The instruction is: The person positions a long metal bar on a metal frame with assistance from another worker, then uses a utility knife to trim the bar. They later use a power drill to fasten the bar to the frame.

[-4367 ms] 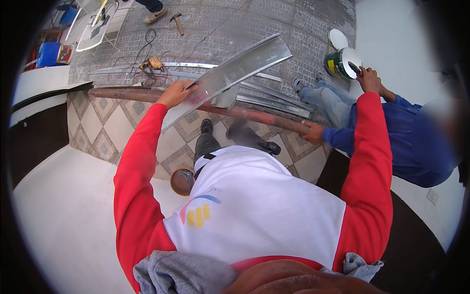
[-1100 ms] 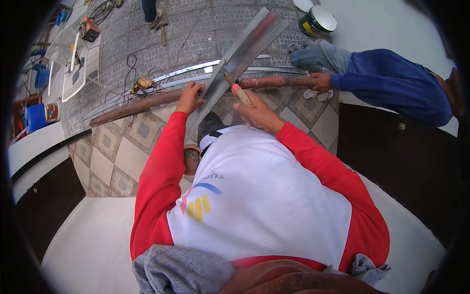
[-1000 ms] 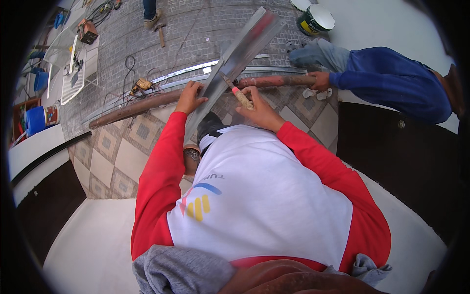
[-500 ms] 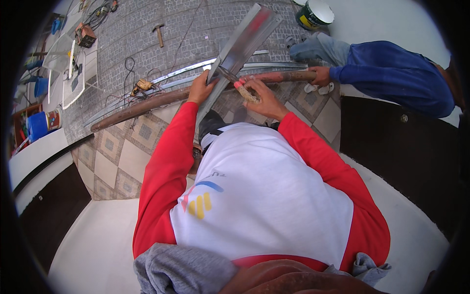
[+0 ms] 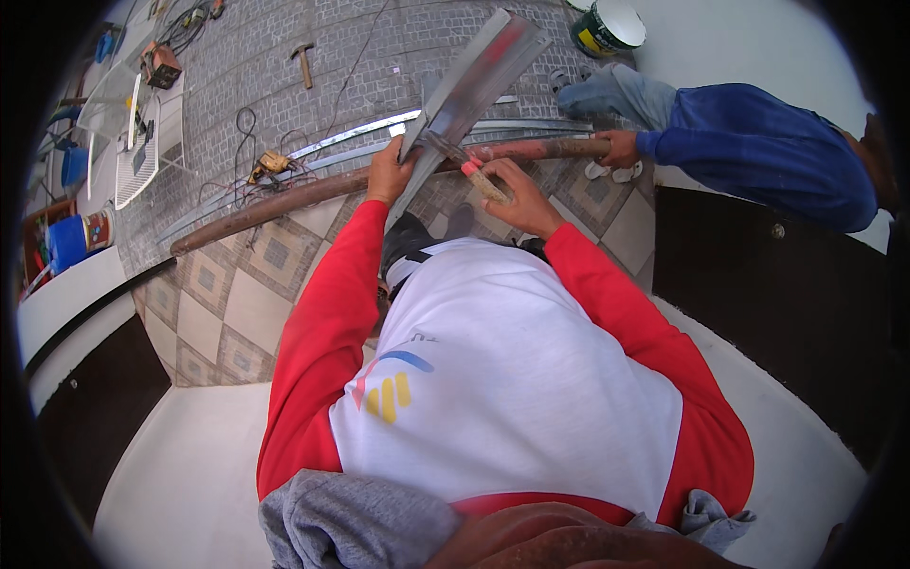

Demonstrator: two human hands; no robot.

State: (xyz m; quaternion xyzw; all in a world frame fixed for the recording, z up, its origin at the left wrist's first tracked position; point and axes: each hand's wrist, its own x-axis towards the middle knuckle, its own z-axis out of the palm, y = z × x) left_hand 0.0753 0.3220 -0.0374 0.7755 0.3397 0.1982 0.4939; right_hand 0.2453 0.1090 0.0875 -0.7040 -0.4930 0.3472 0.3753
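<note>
My left hand (image 5: 387,176) grips the near left edge of a long, bent grey metal sheet (image 5: 493,71), fingers closed on it. The sheet slants away to the upper right and lies across a rusty brown pipe (image 5: 275,207). In my right hand (image 5: 527,203) is a hammer (image 5: 489,184) with a worn tan handle and a red band, held by its handle. Its dark head rests on or just over the sheet; contact cannot be told. On the right, a co-worker's hand (image 5: 622,149) in a blue sleeve holds the pipe's reddish end.
Thin metal strips (image 5: 360,131) lie beyond the pipe. Another hammer (image 5: 301,64), a yellow drill (image 5: 271,166) with cords and an orange-brown box-shaped machine (image 5: 159,66) sit on the paved floor. A paint bucket (image 5: 609,30) stands far right, a blue container (image 5: 68,243) far left.
My right hand and the hammer have shifted slightly to the right. My left hand stays on the sheet, and the co-worker still holds the pipe.
</note>
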